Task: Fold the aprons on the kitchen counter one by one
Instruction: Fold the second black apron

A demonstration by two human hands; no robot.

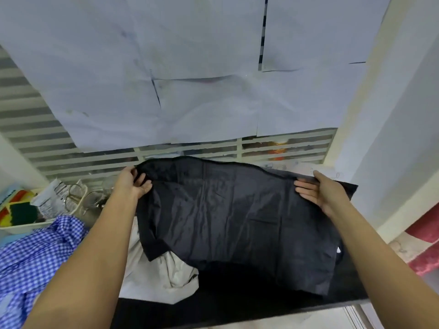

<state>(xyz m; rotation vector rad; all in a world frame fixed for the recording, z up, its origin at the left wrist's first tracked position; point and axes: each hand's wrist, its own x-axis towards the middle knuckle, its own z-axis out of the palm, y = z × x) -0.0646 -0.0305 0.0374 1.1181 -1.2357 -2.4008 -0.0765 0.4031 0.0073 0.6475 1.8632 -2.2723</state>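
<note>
A dark navy apron point(232, 217) is held up by its top edge over the black counter point(237, 307), its lower part draping onto the surface. My left hand point(133, 184) pinches its upper left corner. At the upper right corner, my right hand point(320, 188) grips the cloth with the thumb behind and the fingers in front. A white apron point(164, 269) lies crumpled partly under the dark one. At the left, a blue-and-white checked apron point(40, 255) sits bunched on the counter.
A white tray point(21, 227) with colourful items, crumpled paper point(51, 198) and clear glassware point(95, 198) stand at the back left. A louvred window point(261, 148) partly covered with paper sheets is behind. A white wall point(392, 162) and a red cloth point(425, 233) bound the right side.
</note>
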